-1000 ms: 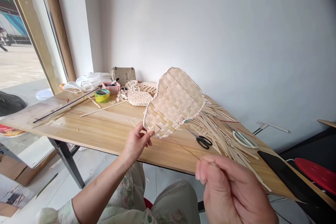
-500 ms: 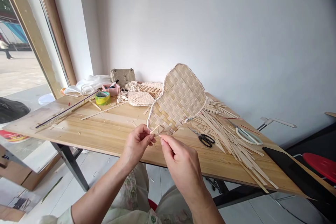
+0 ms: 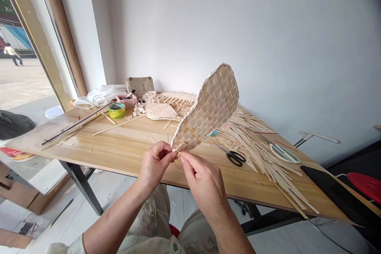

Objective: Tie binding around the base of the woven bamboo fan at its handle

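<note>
A woven fan (image 3: 212, 101) of pale flat strips, edged with a whitish cord, rises tilted above the table's front part. At its narrow lower end, my left hand (image 3: 156, 164) pinches the corner between thumb and fingers. My right hand (image 3: 205, 178) is closed in a pinch just beside it, on a thin strand (image 3: 177, 151) at that same corner. A fine loop of the strand hangs below the fingertips. The tips of both hands nearly touch, and they hide exactly how the strand meets the edge.
Black scissors (image 3: 235, 158) and a heap of loose strips (image 3: 262, 154) lie right of the fan, with white-handled scissors (image 3: 285, 153) farther right. Behind are a woven piece (image 3: 160, 111), yellow-green tape (image 3: 117, 110), a pink box (image 3: 127, 101) and a beige bag (image 3: 139, 85).
The fan has turned so that it shows narrower, and its top has shifted up and to the right. Both hands keep their pinch at the lower corner.
</note>
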A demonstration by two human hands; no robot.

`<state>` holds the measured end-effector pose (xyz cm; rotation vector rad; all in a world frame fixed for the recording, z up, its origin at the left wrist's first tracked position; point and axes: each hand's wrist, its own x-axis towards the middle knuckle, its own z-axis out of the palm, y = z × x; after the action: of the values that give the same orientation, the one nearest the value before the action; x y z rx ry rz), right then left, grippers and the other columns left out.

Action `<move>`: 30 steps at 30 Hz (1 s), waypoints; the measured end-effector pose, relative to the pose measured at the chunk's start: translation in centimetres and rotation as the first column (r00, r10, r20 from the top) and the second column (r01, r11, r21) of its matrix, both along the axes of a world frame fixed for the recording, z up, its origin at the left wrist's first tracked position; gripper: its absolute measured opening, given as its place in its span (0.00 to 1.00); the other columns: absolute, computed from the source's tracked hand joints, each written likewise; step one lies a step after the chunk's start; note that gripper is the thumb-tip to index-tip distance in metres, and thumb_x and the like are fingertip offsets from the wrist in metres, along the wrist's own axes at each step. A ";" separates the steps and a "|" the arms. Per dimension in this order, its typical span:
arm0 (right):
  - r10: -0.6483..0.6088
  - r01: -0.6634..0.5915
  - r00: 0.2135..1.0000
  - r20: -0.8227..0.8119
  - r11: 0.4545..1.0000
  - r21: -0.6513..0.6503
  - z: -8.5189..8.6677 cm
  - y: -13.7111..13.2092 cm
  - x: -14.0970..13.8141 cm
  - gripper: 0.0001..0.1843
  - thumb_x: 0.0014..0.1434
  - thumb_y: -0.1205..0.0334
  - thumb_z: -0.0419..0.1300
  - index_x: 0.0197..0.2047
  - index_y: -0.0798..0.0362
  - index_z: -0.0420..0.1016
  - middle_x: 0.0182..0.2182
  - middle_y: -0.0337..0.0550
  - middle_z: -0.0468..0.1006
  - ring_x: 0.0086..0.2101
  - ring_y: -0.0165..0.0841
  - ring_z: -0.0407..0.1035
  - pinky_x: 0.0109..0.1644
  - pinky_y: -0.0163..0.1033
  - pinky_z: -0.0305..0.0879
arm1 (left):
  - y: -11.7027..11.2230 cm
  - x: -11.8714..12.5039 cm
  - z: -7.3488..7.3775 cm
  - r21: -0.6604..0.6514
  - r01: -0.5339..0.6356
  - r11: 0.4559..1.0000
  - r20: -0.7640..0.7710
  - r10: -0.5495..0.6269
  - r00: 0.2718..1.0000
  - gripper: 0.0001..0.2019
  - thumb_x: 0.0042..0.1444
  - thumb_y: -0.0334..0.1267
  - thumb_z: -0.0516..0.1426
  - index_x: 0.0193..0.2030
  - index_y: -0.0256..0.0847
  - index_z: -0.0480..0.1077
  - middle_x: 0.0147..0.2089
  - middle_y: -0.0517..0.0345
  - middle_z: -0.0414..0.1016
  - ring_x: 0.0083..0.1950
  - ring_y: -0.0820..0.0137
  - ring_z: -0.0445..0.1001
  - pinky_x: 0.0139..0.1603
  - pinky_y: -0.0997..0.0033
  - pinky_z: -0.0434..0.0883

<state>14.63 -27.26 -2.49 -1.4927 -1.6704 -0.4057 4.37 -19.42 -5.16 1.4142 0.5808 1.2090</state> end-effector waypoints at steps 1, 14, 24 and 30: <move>0.002 -0.002 1.000 -0.003 1.000 0.000 -0.1 0.0 0.0 0.12 0.58 0.69 0.48 0.34 0.54 0.73 0.28 0.42 0.80 0.25 0.29 0.72 0.28 0.31 0.62 | 0.1 -0.1 -0.1 0.045 -0.034 0.998 -0.035 0.035 0.999 0.08 0.44 0.38 0.60 0.23 0.39 0.65 0.21 0.63 0.67 0.24 0.75 0.66 0.27 0.75 0.64; -0.074 0.076 0.996 -0.049 0.996 0.043 -1.8 -0.1 0.2 0.14 0.60 0.66 0.46 0.27 0.53 0.68 0.20 0.40 0.75 0.21 0.30 0.69 0.24 0.31 0.57 | -1.4 0.4 -1.0 0.631 -0.095 0.770 -0.358 0.398 0.845 0.08 0.55 0.33 0.52 0.28 0.42 0.69 0.28 0.56 0.72 0.30 0.70 0.70 0.30 0.76 0.64; -0.028 -0.004 0.947 -0.320 0.995 -0.098 -2.9 -0.2 0.2 0.12 0.59 0.60 0.49 0.28 0.53 0.69 0.18 0.36 0.73 0.17 0.26 0.65 0.23 0.29 0.59 | -0.4 -0.3 -1.0 0.804 -0.170 0.570 -0.203 0.531 0.823 0.07 0.57 0.29 0.49 0.31 0.40 0.66 0.30 0.58 0.71 0.31 0.75 0.70 0.30 0.80 0.66; -0.028 0.010 0.959 -0.282 0.998 -0.068 -2.1 -0.1 -0.5 0.13 0.59 0.62 0.49 0.26 0.54 0.70 0.17 0.36 0.72 0.18 0.27 0.65 0.24 0.30 0.58 | -0.9 -0.1 -1.3 0.752 -0.127 0.647 -0.237 0.446 0.863 0.07 0.56 0.29 0.50 0.31 0.40 0.67 0.31 0.57 0.71 0.32 0.74 0.71 0.30 0.80 0.66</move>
<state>14.17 -27.31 -4.57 -1.5366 -1.4552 -0.1387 4.24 -20.31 -6.47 2.3650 0.6727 1.5027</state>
